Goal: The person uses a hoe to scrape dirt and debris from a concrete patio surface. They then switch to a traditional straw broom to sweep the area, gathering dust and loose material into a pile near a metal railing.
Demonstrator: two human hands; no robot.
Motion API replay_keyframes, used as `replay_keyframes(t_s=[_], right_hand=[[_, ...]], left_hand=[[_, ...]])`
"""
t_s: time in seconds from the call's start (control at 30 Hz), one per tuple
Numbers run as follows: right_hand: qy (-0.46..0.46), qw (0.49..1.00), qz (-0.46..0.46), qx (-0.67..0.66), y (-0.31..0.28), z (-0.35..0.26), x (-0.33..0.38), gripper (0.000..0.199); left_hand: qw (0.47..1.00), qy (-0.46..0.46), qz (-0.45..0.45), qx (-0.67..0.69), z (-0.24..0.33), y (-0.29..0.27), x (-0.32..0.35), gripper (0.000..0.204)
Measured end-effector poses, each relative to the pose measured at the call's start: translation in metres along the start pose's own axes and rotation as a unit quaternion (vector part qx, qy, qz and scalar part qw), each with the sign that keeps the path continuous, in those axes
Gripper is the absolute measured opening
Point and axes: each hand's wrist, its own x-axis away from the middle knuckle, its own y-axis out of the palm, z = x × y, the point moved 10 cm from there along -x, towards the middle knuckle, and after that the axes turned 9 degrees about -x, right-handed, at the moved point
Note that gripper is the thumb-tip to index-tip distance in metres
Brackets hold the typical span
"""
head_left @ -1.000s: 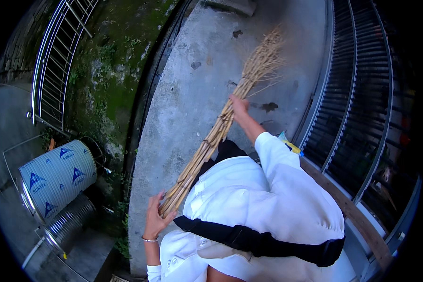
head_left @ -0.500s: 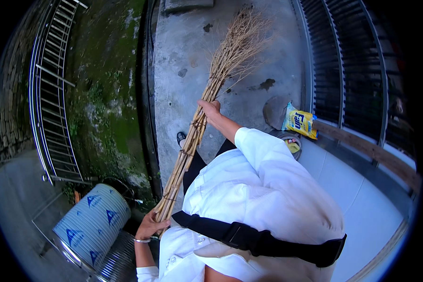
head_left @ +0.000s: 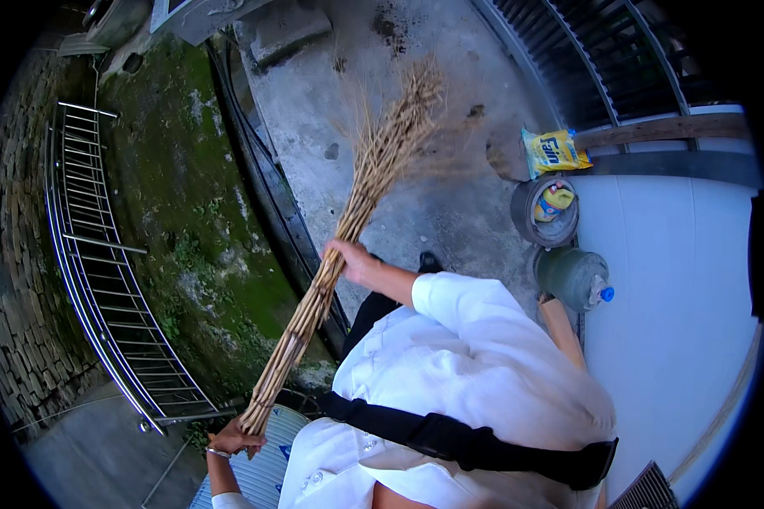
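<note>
— On the concrete walkway, beside the mossy slope (head_left: 187, 254): twig broom (head_left: 348, 229) held in both hands. What's changed?
— Bristle head now fans out up ahead over the slab (head_left: 450, 212), its tips blurred; half a second back it lay nearer the walkway's left edge. Reads as a sweeping stroke carried rightward, toward the yellow packet (head_left: 553, 151) and the round tub (head_left: 545, 212).
— Grips?
— Right hand (head_left: 348, 259) closed around mid-shaft. Left hand (head_left: 233, 439) clamped on the butt end, low by the hip.
— Compared with a second ago?
— View has swung: metal railing (head_left: 102, 280) now stands left, blue-marked drum (head_left: 255, 475) mostly hidden underfoot, green jug (head_left: 573, 276) newly in view on the right.
</note>
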Motion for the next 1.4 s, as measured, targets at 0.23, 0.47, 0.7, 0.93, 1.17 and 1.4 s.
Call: replay_keyframes(t_s=[0.23, 0.47, 0.7, 0.93, 1.17, 1.4], right_hand=[[0.140, 0.990, 0.011, 0.003, -0.049, 0.128, 0.050, 0.012], [0.216, 0.976, 0.027, -0.028, -0.110, 0.209, 0.103, 0.013], [0.232, 0.967, 0.098, -0.040, -0.163, 0.254, 0.138, 0.018], [0.221, 0.968, 0.120, -0.019, -0.183, 0.284, 0.112, 0.028], [0.149, 0.983, 0.103, -0.024, -0.144, 0.260, 0.080, 0.021], [0.095, 0.973, 0.189, 0.095, -0.149, 0.239, 0.077, 0.034]], left_hand=[[0.999, -0.023, 0.025, -0.039, -0.097, -0.033, 0.035, 0.043], [0.984, -0.164, 0.010, -0.068, -0.201, -0.002, 0.067, 0.031], [0.966, -0.233, -0.003, -0.114, -0.295, 0.013, 0.087, 0.025], [0.968, -0.228, 0.023, -0.102, -0.280, 0.006, 0.099, 0.023], [0.973, -0.182, 0.098, -0.107, -0.164, 0.000, 0.110, 0.022], [0.976, -0.140, 0.152, -0.069, -0.130, 0.043, 0.131, 0.021]])
